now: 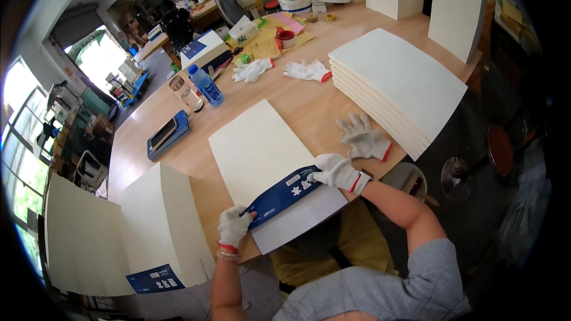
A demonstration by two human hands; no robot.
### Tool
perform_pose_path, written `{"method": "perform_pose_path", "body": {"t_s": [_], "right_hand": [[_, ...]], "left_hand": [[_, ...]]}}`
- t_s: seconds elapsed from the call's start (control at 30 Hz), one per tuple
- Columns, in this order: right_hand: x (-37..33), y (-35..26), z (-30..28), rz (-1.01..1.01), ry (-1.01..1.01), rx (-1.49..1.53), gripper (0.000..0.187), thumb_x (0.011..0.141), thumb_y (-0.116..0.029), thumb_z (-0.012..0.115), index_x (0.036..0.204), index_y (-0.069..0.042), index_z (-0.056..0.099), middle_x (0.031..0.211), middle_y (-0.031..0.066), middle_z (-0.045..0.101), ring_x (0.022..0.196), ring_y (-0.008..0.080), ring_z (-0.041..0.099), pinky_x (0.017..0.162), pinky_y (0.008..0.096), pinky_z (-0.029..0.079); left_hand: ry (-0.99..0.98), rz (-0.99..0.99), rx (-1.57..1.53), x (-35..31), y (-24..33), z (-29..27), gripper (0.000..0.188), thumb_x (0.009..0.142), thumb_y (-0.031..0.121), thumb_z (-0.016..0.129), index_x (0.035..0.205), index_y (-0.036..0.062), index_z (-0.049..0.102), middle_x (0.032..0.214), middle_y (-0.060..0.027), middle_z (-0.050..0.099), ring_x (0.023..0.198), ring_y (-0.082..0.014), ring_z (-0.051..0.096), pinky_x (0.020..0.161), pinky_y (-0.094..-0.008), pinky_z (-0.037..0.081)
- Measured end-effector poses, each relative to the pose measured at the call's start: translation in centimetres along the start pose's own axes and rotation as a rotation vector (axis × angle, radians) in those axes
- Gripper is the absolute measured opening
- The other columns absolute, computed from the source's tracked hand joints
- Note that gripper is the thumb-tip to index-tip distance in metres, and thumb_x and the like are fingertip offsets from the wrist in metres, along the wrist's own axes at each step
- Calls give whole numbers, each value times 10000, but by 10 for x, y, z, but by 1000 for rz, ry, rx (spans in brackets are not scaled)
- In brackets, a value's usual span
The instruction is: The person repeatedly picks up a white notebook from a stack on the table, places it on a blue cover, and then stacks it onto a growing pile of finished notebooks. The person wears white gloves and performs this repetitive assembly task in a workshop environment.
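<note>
A dark blue paper band [281, 200] with white print lies across the near part of a white paper sheet or pad [259, 148] in front of me. My left hand [235, 227], in a white knit glove, pinches the band's left end, thumb on top. At the other end, my right hand [334, 171], also gloved and wearing a wristwatch, is closed on the band's corner. Between the hands the band bows slightly. Below it shows a paler white strip [300, 221] reaching the table's front edge. What lies under the fingers is hidden.
Thick white paper stacks [157, 220] stand at the left, one with a blue band [156, 279]. A layered paper pile [398, 77] lies at the right beside a loose glove [364, 137]. A bottle [206, 86], a glass [186, 95] and a phone [163, 134] on a blue box stand farther left.
</note>
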State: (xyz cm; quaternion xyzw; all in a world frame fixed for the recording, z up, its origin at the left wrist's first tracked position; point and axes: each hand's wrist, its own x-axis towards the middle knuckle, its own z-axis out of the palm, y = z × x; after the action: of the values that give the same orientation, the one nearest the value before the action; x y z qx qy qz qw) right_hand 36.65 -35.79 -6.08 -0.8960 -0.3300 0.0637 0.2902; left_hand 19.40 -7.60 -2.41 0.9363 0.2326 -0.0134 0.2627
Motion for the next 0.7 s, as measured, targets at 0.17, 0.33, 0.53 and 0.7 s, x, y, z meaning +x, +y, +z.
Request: {"method": "perform_pose_path", "body": {"t_s": [0.17, 0.33, 0.53, 0.7], "right_hand": [[-3, -17, -9, 110, 15, -7, 364, 769, -365, 740, 815, -13, 656, 884, 204, 653, 873, 376, 631, 764, 424, 503], [8, -2, -9, 293, -4, 150, 491, 712, -342, 803, 1017, -51, 552, 1033, 131, 605, 967, 312, 597, 806, 398, 486], [3, 32, -38, -149, 513, -457, 295, 785, -272, 691, 988, -99, 566, 989, 142, 601, 942, 321, 581, 838, 404, 464], [-23, 49, -74, -337, 134, -15, 306, 778, -211, 657, 1063, -100, 644, 942, 123, 655, 832, 326, 623, 739, 402, 517]], "left_hand": [[-134, -34, 128, 6, 15, -12, 406, 730, 331, 785, 1010, 56, 679, 853, -181, 658, 798, -314, 655, 714, -395, 492], [-60, 633, 532, 41, 48, -32, 985, 645, 254, 840, 1479, 192, 319, 1497, -180, 299, 1291, -307, 433, 1057, -454, 364], [-553, 976, 1107, 63, 118, -9, 1196, 512, 216, 899, 1502, 358, 245, 1570, -91, 204, 1425, -287, 236, 1151, -468, 213], [-650, 988, 1112, 65, 138, -19, 1231, 487, 237, 914, 1505, 376, 236, 1579, -78, 185, 1420, -299, 245, 1143, -429, 235]]}}
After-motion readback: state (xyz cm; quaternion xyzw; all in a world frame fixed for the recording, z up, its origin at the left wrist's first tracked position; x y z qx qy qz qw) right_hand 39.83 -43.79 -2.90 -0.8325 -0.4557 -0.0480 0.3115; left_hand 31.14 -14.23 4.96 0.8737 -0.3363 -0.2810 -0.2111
